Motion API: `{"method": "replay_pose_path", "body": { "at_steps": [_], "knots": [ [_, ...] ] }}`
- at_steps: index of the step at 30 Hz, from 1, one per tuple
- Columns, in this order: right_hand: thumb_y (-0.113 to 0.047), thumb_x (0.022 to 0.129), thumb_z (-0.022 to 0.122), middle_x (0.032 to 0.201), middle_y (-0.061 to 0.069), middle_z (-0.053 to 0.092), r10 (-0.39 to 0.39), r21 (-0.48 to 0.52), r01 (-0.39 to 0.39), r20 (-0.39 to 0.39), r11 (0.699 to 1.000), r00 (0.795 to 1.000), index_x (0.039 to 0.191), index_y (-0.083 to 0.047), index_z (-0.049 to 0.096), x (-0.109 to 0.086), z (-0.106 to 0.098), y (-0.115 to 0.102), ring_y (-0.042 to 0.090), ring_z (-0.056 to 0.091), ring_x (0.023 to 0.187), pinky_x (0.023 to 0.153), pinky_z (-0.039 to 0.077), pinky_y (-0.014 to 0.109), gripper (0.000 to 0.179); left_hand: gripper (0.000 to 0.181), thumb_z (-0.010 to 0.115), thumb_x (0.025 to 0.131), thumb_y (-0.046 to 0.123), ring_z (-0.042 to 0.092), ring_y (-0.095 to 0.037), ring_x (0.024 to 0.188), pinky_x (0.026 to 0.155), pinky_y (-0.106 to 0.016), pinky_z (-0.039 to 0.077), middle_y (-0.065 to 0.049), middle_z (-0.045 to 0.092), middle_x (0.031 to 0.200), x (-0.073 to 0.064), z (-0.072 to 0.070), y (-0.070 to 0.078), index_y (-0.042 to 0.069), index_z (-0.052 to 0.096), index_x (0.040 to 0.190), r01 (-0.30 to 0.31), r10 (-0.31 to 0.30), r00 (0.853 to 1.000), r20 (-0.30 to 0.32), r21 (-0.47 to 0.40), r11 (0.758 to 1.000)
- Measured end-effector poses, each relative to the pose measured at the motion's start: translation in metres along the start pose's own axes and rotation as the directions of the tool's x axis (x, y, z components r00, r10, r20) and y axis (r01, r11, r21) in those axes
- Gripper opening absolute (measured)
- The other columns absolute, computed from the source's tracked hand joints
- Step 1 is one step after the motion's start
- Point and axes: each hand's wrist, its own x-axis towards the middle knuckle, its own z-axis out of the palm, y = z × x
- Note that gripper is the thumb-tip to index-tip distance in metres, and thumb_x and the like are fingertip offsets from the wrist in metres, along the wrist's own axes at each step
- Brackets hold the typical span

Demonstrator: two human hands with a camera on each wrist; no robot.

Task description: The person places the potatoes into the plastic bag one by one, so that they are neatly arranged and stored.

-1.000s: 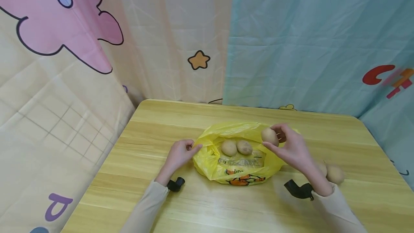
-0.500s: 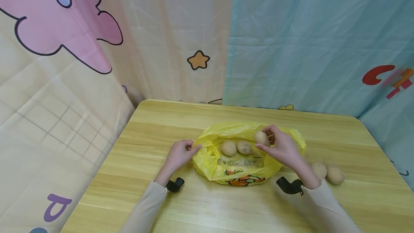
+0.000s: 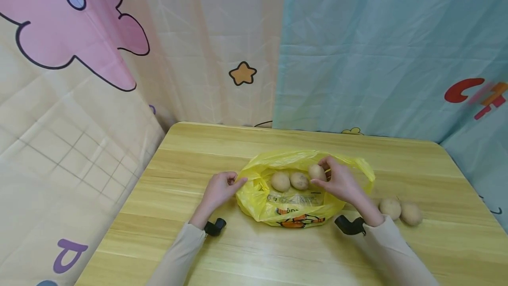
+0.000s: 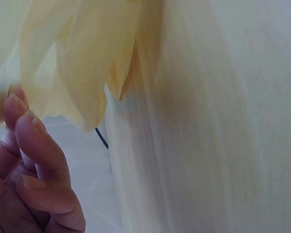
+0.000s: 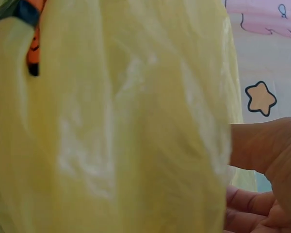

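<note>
And here's my right hand (image 3: pixel 341 182), inside the mouth of the yellow bag (image 3: pixel 266 213), its fingers and thumb wrapped round a potato (image 3: pixel 316 172)! It's just right of two more, the far-left potato (image 3: pixel 280 182) and the middle potato (image 3: pixel 299 181), side by side in the bag; whether mine touches its neighbour, I can't tell. Over on the other edge, my left hand (image 3: pixel 223 187) pinches the bag's rim, thumb against fingers, and the mouth gapes wide. From the right wrist, yellow plastic hides my fingertips and the potato. Out on the bench (image 3: pixel 262 255), past my right forearm, sit two loose ones close together: the near potato (image 3: pixel 390 208) and the outer potato (image 3: pixel 411 213). Behind it all, an orange star (image 3: pixel 243 73) on the curtain (image 3: pixel 206 25)!
</note>
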Motion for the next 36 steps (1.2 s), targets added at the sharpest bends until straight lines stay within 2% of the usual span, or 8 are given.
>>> {"method": "replay_pose_path", "body": {
  "at_steps": [24, 36],
  "knots": [
    [-0.015, 0.084, 0.073, 0.089, 0.02, 0.062, 0.019, -0.007, -0.019, 0.02, 1.0, 1.0, 0.111, 0.008, 0.047, 0.005, 0.008, 0.011, 0.029, 0.063, 0.077, 0.06, 0.051, 0.036, 0.044, 0.045, 0.067, 0.089, 0.032, 0.029, -0.008, 0.047, 0.051, -0.025, 0.027, 0.007, 0.031, 0.05, 0.001, -0.001, 0.002, 0.014, 0.04, 0.058, -0.005, 0.005, 1.0, -0.005, -0.005, 1.0],
    [-0.013, 0.082, 0.075, 0.083, 0.015, 0.06, 0.004, -0.095, -0.002, 0.02, 0.995, 1.0, 0.109, 0.009, 0.048, 0.005, 0.012, 0.013, 0.023, 0.059, 0.07, 0.056, 0.048, 0.035, 0.044, 0.045, 0.068, 0.088, 0.031, 0.029, -0.008, 0.047, 0.05, -0.024, 0.026, 0.008, 0.03, 0.05, 0.0, 0.0, 0.001, 0.014, 0.04, 0.058, -0.005, 0.005, 1.0, -0.006, -0.01, 1.0]
  ]
}}
